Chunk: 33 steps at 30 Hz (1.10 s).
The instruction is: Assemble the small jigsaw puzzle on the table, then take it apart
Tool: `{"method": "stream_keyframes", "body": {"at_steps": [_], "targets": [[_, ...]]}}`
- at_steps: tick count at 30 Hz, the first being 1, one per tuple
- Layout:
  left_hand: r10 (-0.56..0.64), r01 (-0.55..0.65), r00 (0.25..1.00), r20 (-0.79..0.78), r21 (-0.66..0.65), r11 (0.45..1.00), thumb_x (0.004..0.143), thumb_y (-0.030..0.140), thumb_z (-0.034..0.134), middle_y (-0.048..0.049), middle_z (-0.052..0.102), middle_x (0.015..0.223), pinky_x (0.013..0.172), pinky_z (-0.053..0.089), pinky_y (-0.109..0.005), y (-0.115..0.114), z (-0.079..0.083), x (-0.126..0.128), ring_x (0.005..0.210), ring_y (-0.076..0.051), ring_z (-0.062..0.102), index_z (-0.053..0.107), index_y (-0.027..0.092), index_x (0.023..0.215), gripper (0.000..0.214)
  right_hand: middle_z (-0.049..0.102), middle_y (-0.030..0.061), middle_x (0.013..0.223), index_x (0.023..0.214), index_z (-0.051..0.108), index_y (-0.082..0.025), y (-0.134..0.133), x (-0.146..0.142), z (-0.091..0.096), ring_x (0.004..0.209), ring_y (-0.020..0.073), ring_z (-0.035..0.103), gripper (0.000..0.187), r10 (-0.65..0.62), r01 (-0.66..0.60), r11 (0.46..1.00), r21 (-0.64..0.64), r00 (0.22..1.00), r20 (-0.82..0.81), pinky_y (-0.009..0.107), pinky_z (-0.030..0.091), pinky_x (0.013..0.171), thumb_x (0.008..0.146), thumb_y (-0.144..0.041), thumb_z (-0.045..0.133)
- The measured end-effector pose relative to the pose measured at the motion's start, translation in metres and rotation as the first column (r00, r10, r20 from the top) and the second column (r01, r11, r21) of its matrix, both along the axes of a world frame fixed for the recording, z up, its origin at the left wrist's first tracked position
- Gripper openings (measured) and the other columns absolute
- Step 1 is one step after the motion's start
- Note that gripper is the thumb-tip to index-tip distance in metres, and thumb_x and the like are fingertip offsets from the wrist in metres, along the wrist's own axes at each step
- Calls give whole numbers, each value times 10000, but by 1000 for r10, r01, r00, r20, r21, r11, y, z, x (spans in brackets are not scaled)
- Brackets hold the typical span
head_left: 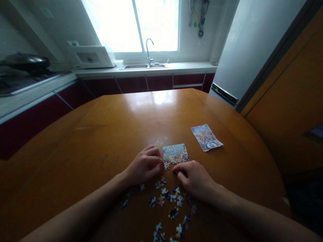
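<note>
A partly assembled jigsaw puzzle (175,153) lies flat on the table, its top rows joined and its lower edge uneven. My left hand (147,163) rests at its left side, fingers curled and the thumb and forefinger close together by the lower left corner. Just below the puzzle's lower right edge is my right hand (195,176), with bent fingers and its fingertips at that edge. Whether either hand pinches a piece is too small to see. Loose puzzle pieces (161,200) are scattered between my forearms, some partly hidden beside my right hand.
The round-ended wooden table (113,124) carries a printed picture sheet (207,137) to the right of the puzzle. Beyond it stand a counter with a sink (137,66) and faucet, a white microwave (92,56), a pan (27,61) on the stove and a refrigerator (254,43).
</note>
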<state>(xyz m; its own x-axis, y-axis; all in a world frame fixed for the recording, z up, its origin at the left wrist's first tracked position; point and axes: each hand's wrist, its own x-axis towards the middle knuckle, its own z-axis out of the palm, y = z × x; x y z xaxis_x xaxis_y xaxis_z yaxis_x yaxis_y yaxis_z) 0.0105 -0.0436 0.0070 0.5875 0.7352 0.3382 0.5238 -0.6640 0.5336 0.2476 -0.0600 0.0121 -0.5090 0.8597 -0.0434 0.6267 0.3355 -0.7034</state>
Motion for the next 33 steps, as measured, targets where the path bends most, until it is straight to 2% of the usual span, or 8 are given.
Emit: {"method": "stream_keyframes", "body": {"at_steps": [15,19,21,23,27,30,33], "targets": [[-17,17,1000,5,5,1000,914,181,558,-41,585,800,735,435,-309,0,1,-1,822,-172,507,731,190,814,200,794,31,945,921,806,-266,1,0,0,864,204,724,278,1,-1,1000,5,1000,-3,318,517,816,825,-163,566],[-1,1,1000,-2,8,1000,916,186,553,-40,588,804,735,440,-308,0,0,-1,825,-174,511,728,197,824,199,793,46,927,911,803,-245,1,1,-1,846,209,724,272,-5,5,1000,1,998,-70,334,525,805,819,-153,564],[22,-22,1000,-2,14,1000,921,186,543,-40,583,795,736,440,-309,0,-1,-2,826,-176,509,721,194,813,209,790,62,938,924,797,-225,4,3,-1,859,213,719,272,-59,62,998,12,982,-179,345,530,810,822,-156,554],[51,-51,999,6,21,998,928,188,531,-42,584,791,740,441,-311,0,-1,-2,827,-177,507,715,191,805,221,783,77,922,939,786,-197,9,7,2,833,209,709,270,-154,170,985,26,937,-313,343,534,778,835,-173,538],[82,-82,996,26,28,996,931,186,519,-45,595,798,748,443,-313,1,-2,-1,827,-177,509,715,186,806,233,733,62,752,924,764,-153,21,14,9,626,162,631,263,-297,352,936,21,820,-490,283,484,583,838,-207,522],[85,-86,996,29,26,996,930,187,525,-45,596,797,752,443,-317,0,-2,-1,824,-177,511,714,180,784,239,679,30,669,907,755,-140,24,16,12,520,125,545,260,-315,383,923,17,784,-535,253,408,486,831,-216,518],[85,-86,996,23,24,996,925,197,540,-45,588,787,744,443,-321,-1,-1,-1,814,-178,505,729,184,786,236,637,7,620,911,752,-140,23,16,12,491,112,508,260,-308,380,925,21,780,-545,247,379,463,832,-216,516]]}}
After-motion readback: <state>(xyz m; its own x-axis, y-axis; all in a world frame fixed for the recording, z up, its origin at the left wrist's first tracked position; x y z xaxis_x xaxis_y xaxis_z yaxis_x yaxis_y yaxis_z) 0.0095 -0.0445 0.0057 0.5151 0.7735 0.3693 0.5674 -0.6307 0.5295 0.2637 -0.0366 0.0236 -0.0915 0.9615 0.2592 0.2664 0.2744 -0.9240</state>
